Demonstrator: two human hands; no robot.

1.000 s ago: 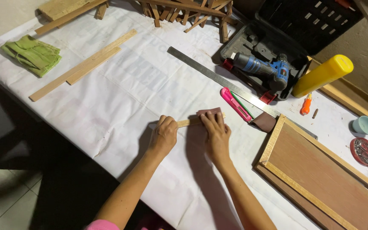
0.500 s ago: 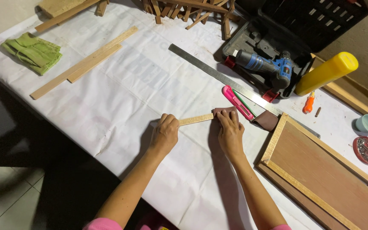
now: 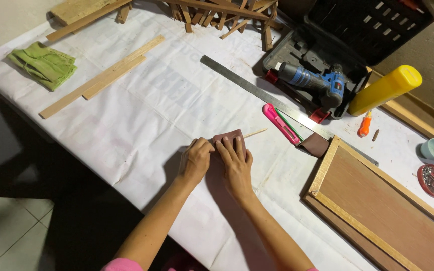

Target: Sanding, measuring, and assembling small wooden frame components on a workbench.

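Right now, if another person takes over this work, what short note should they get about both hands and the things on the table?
Left hand: pinches the near end of a thin wood stick.
Right hand: flat on a brown sandpaper piece that covers most of the stick; only the far tip shows.
Nearby on the white table cover: pink cutter, steel ruler, second sandpaper piece, wooden frame to the right.
Done: stick wrapped in sandpaper.
Left: I cannot tell how smooth the stick is.

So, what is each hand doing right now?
Left hand: closed on the thin wooden stick.
Right hand: flat, pressing brown sandpaper over it.
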